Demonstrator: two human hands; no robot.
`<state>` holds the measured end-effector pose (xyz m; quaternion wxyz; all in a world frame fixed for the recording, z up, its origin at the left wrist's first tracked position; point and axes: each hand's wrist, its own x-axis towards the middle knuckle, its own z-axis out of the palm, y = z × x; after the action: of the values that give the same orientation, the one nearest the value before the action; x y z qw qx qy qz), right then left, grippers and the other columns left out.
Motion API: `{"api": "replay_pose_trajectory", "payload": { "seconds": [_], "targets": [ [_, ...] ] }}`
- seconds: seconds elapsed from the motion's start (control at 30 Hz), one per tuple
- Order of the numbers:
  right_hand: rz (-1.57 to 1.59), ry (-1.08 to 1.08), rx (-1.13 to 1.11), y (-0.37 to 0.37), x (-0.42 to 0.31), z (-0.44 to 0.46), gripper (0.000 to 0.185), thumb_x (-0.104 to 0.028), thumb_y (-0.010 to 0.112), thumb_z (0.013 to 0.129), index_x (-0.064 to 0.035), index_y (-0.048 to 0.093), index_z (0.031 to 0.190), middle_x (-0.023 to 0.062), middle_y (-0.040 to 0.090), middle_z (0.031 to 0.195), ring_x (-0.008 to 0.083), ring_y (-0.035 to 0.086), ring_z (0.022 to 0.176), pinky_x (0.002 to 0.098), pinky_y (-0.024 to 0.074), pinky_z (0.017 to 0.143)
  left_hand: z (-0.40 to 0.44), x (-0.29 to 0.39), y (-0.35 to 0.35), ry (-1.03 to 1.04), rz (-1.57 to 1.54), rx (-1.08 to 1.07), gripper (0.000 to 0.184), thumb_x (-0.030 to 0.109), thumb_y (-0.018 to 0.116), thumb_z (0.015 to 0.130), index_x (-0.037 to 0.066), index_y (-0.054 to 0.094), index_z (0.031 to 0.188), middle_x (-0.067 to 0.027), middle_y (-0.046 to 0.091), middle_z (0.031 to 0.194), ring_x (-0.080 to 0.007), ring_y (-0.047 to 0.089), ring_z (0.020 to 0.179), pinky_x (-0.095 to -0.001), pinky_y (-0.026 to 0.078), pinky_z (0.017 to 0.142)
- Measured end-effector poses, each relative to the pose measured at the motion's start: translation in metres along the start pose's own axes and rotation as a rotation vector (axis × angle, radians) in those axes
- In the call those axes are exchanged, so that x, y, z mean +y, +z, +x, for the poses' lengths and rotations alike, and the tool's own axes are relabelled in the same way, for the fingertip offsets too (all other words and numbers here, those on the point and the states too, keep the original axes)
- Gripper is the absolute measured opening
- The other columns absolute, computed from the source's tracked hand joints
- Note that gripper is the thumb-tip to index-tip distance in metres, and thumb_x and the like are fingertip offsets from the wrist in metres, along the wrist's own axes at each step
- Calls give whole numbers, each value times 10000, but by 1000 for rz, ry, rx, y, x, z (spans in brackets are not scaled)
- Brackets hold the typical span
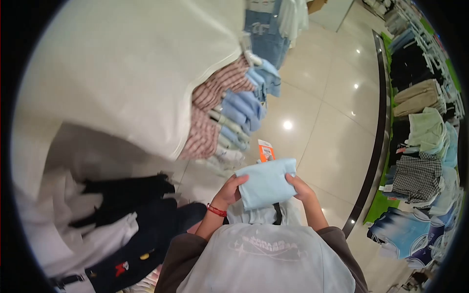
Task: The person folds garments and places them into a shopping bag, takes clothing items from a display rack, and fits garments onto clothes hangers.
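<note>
A folded light-blue garment (267, 183) stretches sideways just below the frame's centre, its long axis running between a person's left grip (229, 191) and right grip (301, 188), each clasping one end, neither nearer.

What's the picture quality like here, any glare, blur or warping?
Head view: bright reflections glare off the glossy floor; head view: the black clothing at left looks smeared, while the folded light-blue cloth is clearer; head view: the dark floor strip bows, apparently from the wide lens, and the corners go black.
</note>
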<state>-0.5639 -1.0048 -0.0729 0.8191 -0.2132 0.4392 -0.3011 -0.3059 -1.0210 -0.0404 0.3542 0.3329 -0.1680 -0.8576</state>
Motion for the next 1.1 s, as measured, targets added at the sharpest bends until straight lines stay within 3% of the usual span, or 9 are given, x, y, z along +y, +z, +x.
{"api": "replay_pose_trajectory", "payload": {
  "seconds": [0.17, 0.4, 0.47, 0.57, 0.67, 0.77, 0.87, 0.97, 1.1],
  "targets": [
    [16, -70, 164, -42, -73, 4, 662, -400, 595, 855, -30, 339, 1340, 87, 458, 1276, 187, 435, 1168, 327, 359, 972, 100, 23, 42, -87, 51, 65, 405, 214, 528, 886, -19, 470, 1212, -113, 567, 1160, -207, 560, 1062, -337, 459, 896],
    [-79, -467, 520, -136, -211, 11, 301, -177, 668, 805, -28, 502, 1007, 63, 543, 996, 129, 503, 952, 274, 423, 841, 259, 43, 144, 30, 69, 116, 382, 220, 488, 928, 8, 433, 1241, -98, 542, 1188, -183, 546, 1066, -311, 444, 900],
    [-232, -568, 618, -167, -244, 12, 309, -102, 686, 775, -28, 470, 984, 77, 521, 997, 129, 503, 918, 277, 439, 820, 293, 48, 171, 75, 106, 131, 356, 211, 464, 942, 19, 425, 1240, -92, 528, 1199, -172, 533, 1074, -301, 432, 908],
    [-330, -770, 691, -205, -288, 28, 497, -12, 650, 757, -65, 378, 1170, 103, 476, 1110, 160, 508, 981, 282, 457, 783, 339, 53, 196, 107, 147, 194, 299, 185, 432, 955, 32, 432, 1211, -84, 530, 1170, -154, 523, 1058, -288, 420, 909],
    [-163, -658, 629, -227, -339, 44, 687, 2, 654, 743, -104, 247, 1286, 139, 402, 1210, 198, 486, 1049, 316, 450, 848, 389, 68, 217, 241, 215, 156, 272, 187, 425, 957, 50, 444, 1192, -83, 542, 1127, -167, 540, 1032, -304, 445, 883],
    [-9, -555, 512, -257, -391, 68, 846, -41, 712, 717, -112, 158, 1353, 180, 328, 1305, 315, 418, 1169, 384, 434, 901, 445, 94, 229, 224, 178, 123, 261, 187, 418, 959, 55, 450, 1183, -85, 539, 1128, -161, 534, 1035, -302, 439, 888],
    [-54, -474, 411, -298, -438, 104, 908, -120, 728, 738, -138, 105, 1398, 188, 320, 1334, 309, 384, 1203, 399, 396, 953, 513, 123, 242, 211, 196, 44, 254, 186, 416, 959, 58, 460, 1174, -82, 541, 1120, -159, 534, 1029, -305, 438, 888],
    [40, -304, 217, -336, -487, 131, 866, -300, 701, 784, -162, 125, 1416, 166, 344, 1337, 285, 386, 1205, 397, 361, 985, 569, 161, 281, 211, 224, -6, 229, 173, 408, 959, 51, 490, 1135, -80, 535, 1127, -155, 506, 1058, -301, 394, 929],
    [-28, -364, 70, -371, -559, 159, 704, -460, 589, 838, -141, 279, 1384, 108, 396, 1316, 223, 404, 1175, 349, 348, 984, 647, 199, 303, 181, 434, 7, 220, 158, 407, 959, 45, 488, 1130, -56, 542, 1097, -125, 498, 1026, -281, 393, 910]
  ]
}}
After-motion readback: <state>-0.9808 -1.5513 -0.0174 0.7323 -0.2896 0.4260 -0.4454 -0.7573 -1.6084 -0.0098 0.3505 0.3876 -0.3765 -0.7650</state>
